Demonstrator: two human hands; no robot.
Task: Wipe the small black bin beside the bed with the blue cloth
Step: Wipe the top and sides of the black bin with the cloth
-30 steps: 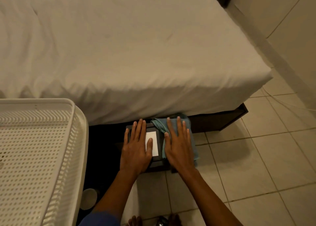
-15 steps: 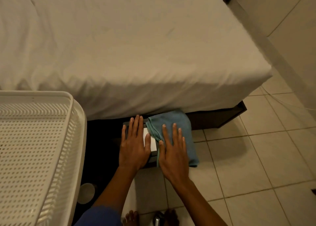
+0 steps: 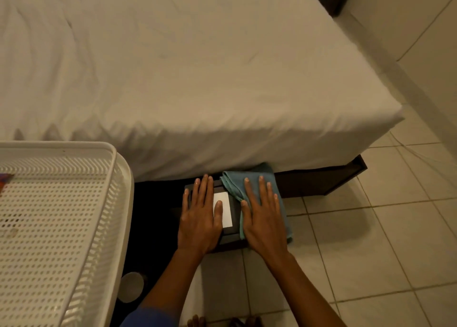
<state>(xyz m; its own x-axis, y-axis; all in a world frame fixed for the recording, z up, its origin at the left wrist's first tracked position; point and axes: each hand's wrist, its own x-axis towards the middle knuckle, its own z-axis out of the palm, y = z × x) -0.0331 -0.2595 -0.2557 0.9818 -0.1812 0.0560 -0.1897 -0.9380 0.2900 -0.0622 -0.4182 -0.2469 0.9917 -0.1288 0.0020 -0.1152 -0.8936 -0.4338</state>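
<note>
The small black bin (image 3: 235,230) stands on the floor against the bed's edge, with a white panel (image 3: 223,209) on its top. My left hand (image 3: 200,218) lies flat on the left part of the lid, thumb over the white panel. My right hand (image 3: 264,218) lies flat, fingers spread, pressing the blue cloth (image 3: 249,178) onto the bin's right side. The cloth hangs down past the bin's right edge, and most of the bin's body is hidden under both hands and the cloth.
A white bed (image 3: 197,79) fills the upper view, its dark frame (image 3: 321,181) showing at floor level. A white perforated basket (image 3: 61,228) sits close at the left. A round pale object (image 3: 131,286) lies below it. Tiled floor (image 3: 371,252) extends right toward the wall.
My right hand has slid with the blue cloth to the right and toward the bed along the bin. More of the white panel shows. My left hand stays flat on the lid.
</note>
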